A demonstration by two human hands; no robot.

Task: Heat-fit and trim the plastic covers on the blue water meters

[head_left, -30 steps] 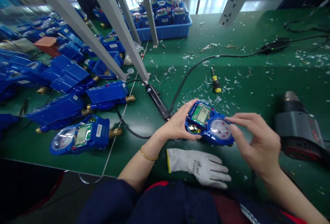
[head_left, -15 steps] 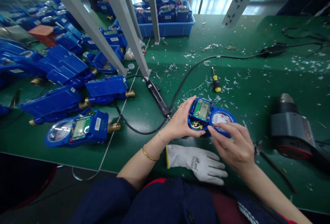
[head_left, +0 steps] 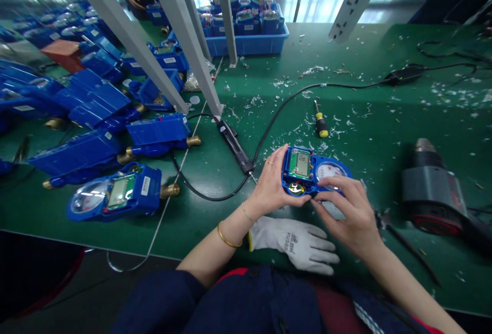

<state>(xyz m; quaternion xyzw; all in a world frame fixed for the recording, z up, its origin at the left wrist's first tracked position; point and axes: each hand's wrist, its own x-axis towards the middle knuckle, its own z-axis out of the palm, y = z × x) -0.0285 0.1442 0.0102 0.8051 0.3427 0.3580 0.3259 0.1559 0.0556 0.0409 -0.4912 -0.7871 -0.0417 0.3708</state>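
Note:
My left hand (head_left: 269,183) grips the left end of a blue water meter (head_left: 314,161). Its casing is uncovered, showing a green circuit board with a small display (head_left: 302,163) and a round yellow-and-silver part (head_left: 296,188) with wires. At the other end, my right hand (head_left: 351,208) has its thumb and fingers bent together at the meter's lower edge, partly covering the round dial (head_left: 328,170). A pale patch between those fingers is unclear. Just below lies a white work glove (head_left: 294,244). An electric screwdriver (head_left: 235,148) rests left of the meter.
A heat gun (head_left: 434,190) stands at right, beside a dark rod (head_left: 413,254). Beyond the meter lies a yellow-black screwdriver (head_left: 321,125) among plastic scraps. Another meter (head_left: 115,193) and several blue housings crowd the left. Grey posts (head_left: 192,42) rise before a blue bin (head_left: 249,44).
My right hand's fingers have shifted slightly down from the dial to the meter's lower edge. The meter has tipped a little; my left hand keeps its grip.

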